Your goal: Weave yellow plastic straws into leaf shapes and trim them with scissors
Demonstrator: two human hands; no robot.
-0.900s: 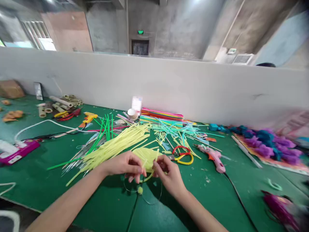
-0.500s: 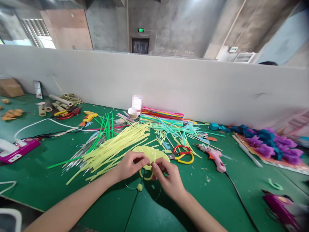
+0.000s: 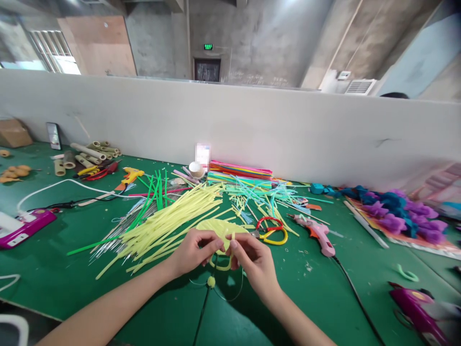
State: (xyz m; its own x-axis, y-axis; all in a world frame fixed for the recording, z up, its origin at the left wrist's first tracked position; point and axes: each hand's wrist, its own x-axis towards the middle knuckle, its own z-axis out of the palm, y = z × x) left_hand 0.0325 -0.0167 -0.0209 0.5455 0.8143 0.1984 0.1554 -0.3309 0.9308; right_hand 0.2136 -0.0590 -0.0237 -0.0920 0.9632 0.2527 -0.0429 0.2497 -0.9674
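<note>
My left hand [image 3: 197, 251] and my right hand [image 3: 256, 259] face each other low over the middle of the table, fingers pinched. Between them they hold a pale yellow pipe cleaner [image 3: 221, 267] bent into a curve that hangs below the fingertips. Its short upright end shows at my right thumb and forefinger. Just behind the fingers lies a flat yellow oval piece [image 3: 212, 225], partly covered by both hands. Below them is a small fuzzy yellow ball [image 3: 211, 282] with a thin, clear curved strand beside it; what joins them I cannot tell.
A pile of yellow pipe cleaners [image 3: 173, 211] spreads left of my hands. Red-and-yellow scissors [image 3: 277, 235] and a pink glue gun [image 3: 319, 233] with a black cord lie to the right. Purple power strips [image 3: 30, 228] and purple-blue fuzzy pieces [image 3: 399, 211] sit farther out.
My fingertips have drawn slightly apart, the right hand shifting a little to the right. The curved yellow pipe cleaner moves with them. The whole view has shifted slightly.
</note>
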